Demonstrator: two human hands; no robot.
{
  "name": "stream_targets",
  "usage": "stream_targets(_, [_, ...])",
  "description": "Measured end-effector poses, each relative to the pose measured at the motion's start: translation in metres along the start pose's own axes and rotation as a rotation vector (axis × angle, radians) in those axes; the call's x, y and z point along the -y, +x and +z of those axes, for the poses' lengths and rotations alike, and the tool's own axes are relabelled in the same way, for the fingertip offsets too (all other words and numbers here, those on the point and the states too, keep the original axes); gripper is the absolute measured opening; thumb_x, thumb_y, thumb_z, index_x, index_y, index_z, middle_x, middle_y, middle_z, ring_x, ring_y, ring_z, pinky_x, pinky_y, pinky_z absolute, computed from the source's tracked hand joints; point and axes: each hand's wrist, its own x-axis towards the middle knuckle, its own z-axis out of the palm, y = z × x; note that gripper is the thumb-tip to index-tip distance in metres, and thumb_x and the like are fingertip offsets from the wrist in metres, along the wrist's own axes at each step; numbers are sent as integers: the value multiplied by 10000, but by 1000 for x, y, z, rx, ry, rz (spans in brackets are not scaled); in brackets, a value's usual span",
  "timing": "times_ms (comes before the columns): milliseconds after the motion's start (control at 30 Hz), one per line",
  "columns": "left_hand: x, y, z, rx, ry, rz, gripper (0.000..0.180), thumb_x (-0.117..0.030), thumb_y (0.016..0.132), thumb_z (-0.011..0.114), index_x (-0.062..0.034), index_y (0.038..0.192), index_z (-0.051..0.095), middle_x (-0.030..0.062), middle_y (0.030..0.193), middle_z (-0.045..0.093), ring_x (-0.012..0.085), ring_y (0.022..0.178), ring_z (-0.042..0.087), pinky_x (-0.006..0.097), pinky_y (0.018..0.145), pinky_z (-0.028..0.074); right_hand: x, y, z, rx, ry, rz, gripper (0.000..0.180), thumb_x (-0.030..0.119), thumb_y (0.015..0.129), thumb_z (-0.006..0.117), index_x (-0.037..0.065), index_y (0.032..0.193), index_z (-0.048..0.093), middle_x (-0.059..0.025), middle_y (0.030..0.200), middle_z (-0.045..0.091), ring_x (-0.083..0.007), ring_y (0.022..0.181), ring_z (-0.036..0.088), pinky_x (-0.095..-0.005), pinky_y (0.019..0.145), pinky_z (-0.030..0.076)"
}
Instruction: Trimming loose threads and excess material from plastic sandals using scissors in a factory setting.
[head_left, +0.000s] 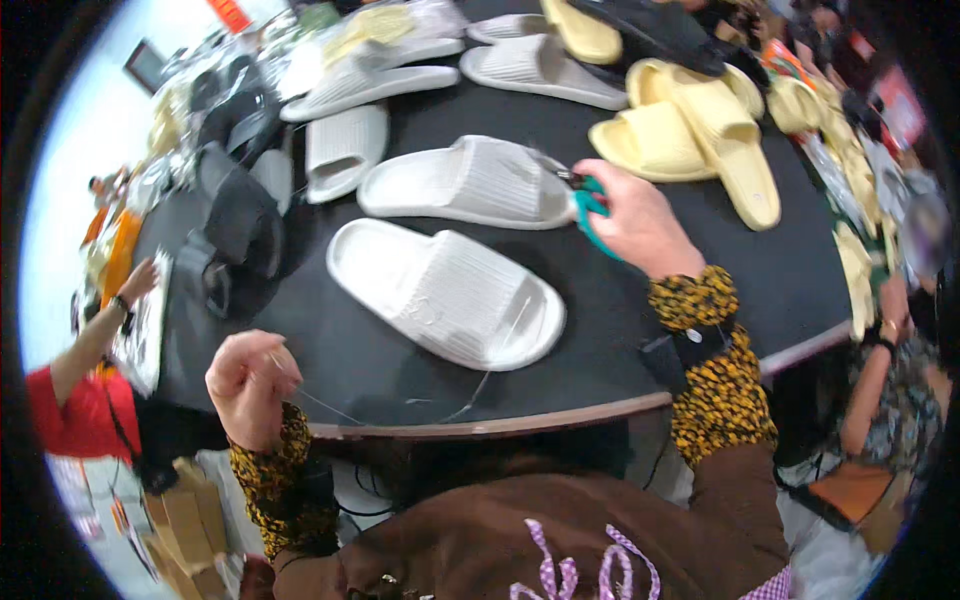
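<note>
Up top, teal scissors beside white slipper.

The right hand held small teal-handled scissors at the heel of a white ribbed foam slide sandal on the round black worktop. The left hand, raised near the worktop's edge, pinched a thin pale thread running toward a second white foam slide sandal (the nearer one). Pale yellow foam slides lay beyond, well apart from both hands.
</note>
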Motion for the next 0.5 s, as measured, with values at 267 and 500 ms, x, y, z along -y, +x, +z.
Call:
stream_targets(267, [58, -125, -162, -793, 38, -221, 118, -141, 924, 552, -44, 980, 591, -46, 523, 341, 48, 409, 291, 221, 396, 326, 13, -4, 2, 39, 32, 33, 297, 98, 787, 601, 65, 1078, 553, -178, 894, 618, -338, 788, 624, -405, 684, 483])
stream_targets(500, [132, -228, -215, -1115, 223, -827, 196, -214, 886, 591, -45, 984, 600, -27, 564, 450, 95, 426, 396, 277, 420, 382, 9, -8, 4, 30, -4, 59, 335, 112, 767, 667, 71, 1081, 561, -154, 844, 613, -263, 675, 602, -345, 634, 476])
